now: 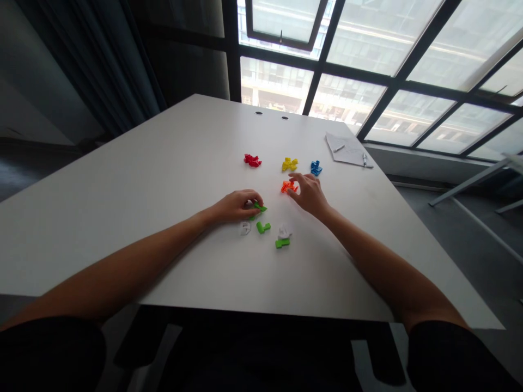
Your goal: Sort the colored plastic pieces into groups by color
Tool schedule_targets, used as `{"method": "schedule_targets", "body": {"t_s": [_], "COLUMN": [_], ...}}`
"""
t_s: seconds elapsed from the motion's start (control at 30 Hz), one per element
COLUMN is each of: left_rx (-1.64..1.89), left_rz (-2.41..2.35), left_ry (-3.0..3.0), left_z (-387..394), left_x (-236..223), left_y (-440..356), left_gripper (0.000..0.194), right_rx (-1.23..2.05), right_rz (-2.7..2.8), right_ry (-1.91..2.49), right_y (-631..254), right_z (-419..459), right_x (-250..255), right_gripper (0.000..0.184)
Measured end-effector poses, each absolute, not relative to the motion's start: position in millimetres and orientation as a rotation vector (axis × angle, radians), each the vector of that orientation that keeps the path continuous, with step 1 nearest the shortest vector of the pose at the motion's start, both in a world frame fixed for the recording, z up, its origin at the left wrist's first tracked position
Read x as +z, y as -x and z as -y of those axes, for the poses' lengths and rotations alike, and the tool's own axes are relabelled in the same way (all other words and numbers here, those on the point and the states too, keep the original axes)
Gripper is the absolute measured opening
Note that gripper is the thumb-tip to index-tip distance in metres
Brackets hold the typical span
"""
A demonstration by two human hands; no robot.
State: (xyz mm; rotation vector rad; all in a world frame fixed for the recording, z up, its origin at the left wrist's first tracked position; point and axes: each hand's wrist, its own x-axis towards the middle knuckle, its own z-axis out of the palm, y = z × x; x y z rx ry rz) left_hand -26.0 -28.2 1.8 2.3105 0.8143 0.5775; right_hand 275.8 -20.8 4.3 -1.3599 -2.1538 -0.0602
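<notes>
My left hand has its fingers curled over a small green plastic piece, pinched at the fingertips. My right hand is at a small heap of orange plastic pieces, thumb and forefinger apart on either side of it. In front of the hands lie a green T-shaped piece and another green piece. Two white pieces lie by them, one on the left and one on the right.
Beyond my hands are heaps of red pieces, yellow pieces and blue pieces. A paper sheet with pens lies at the white table's right edge. Windows stand behind the table.
</notes>
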Motion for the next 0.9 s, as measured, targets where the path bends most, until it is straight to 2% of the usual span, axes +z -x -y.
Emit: {"method": "schedule_targets", "body": {"t_s": [0.17,0.4,0.5,0.67,0.8,0.9], "left_rx": [0.602,0.591,0.628,0.7,0.854,0.718], "left_rz": [-0.809,-0.827,-0.827,-0.836,-0.912,-0.836], "left_ry": [-2.286,-2.308,-2.314,-2.105,-1.888,-1.998], "left_z": [29,28,29,19,10,14], "left_x": [2,1,2,1,-1,6], "left_y": [25,22,20,24,32,35], "left_gripper": [0.035,0.035,0.035,0.046,0.044,0.046], "right_rx": [-0.051,0.016,0.182,0.336,0.337,0.339], "right_rz": [2.201,2.175,2.215,2.365,2.474,2.516], "right_ry": [1.354,1.083,0.954,0.921,0.885,0.936], "right_y": [-276,-281,-284,-282,-276,-274], "right_z": [12,75,105,125,127,128], "right_x": [1,4,3,3,3,1], "right_gripper": [0.055,0.026,0.025,0.046,0.062,0.074]}}
